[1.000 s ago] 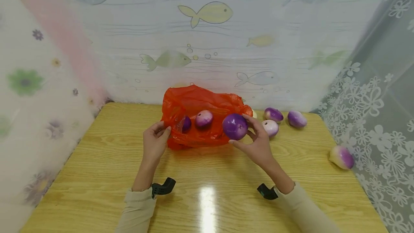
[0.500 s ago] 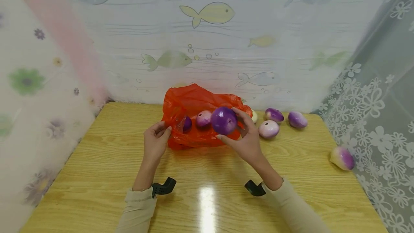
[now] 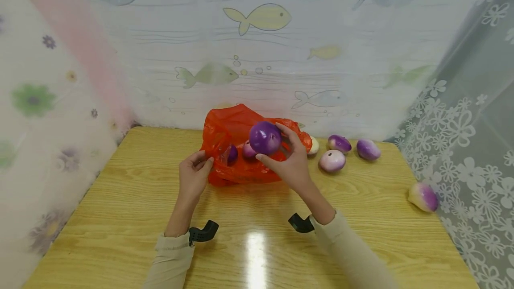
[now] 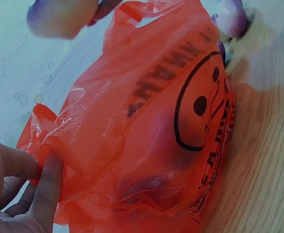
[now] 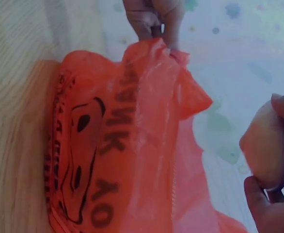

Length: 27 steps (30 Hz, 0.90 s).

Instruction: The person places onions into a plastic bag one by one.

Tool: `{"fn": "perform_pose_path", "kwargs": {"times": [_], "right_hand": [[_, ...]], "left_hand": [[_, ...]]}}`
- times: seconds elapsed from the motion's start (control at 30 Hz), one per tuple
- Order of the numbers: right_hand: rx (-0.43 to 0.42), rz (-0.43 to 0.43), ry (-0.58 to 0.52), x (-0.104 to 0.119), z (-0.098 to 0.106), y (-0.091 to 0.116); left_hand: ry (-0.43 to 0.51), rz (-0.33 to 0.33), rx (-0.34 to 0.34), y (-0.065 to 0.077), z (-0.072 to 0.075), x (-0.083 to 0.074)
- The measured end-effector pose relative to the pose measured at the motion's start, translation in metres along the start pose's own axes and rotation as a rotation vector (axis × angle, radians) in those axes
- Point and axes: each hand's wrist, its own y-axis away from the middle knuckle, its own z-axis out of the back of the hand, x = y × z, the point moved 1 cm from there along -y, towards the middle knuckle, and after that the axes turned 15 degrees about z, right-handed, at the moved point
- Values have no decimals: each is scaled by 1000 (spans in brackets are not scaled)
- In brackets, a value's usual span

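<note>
Across we go: my right grip (image 3: pixel 291 159), curled round the turnip (image 3: pixel 265 138), leaves the bag's (image 3: pixel 237 121) right side, looking lined up over its opening; my left grip (image 3: pixel 194 174) pinches its left edge.

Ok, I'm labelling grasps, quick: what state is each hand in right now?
Left hand: closed, pinching the edge of the red bag.
Right hand: closed, holding a purple vegetable.

On the wood-grain table (image 3: pixel 132 217), two rounded purplish bulbs (image 3: pixel 232 154) sit inside the crinkled red plastic bag (image 3: pixel 241 119), a round glossy purple bulb (image 3: pixel 264 138) in the bare right hand (image 3: pixel 292 164) is above it, and five rounded purple-and-cream bulbs (image 3: pixel 332 161) lie to the bag's right.
</note>
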Motion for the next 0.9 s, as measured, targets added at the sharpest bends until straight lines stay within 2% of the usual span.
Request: {"fn": "perform_pose_path", "kwargs": {"times": [0.1, 0.17, 0.33, 0.67, 0.77, 0.9], "right_hand": [[4, -81, 68, -11, -9, -6], [46, -132, 137, -21, -16, -10], [270, -216, 266, -42, -36, -20], [691, -219, 246, -67, -71, -30], [737, -249, 230, -73, -77, -30], [731, -287, 228, -80, -80, -29]], "left_hand": [[-5, -3, -4, -1, 0, 1], [-10, -5, -10, -1, 0, 1], [-7, -13, -15, -3, -1, 3], [-8, -4, -4, -3, -1, 3], [-1, -11, -7, -4, -1, 5], [2, -3, -9, -6, -1, 7]]}}
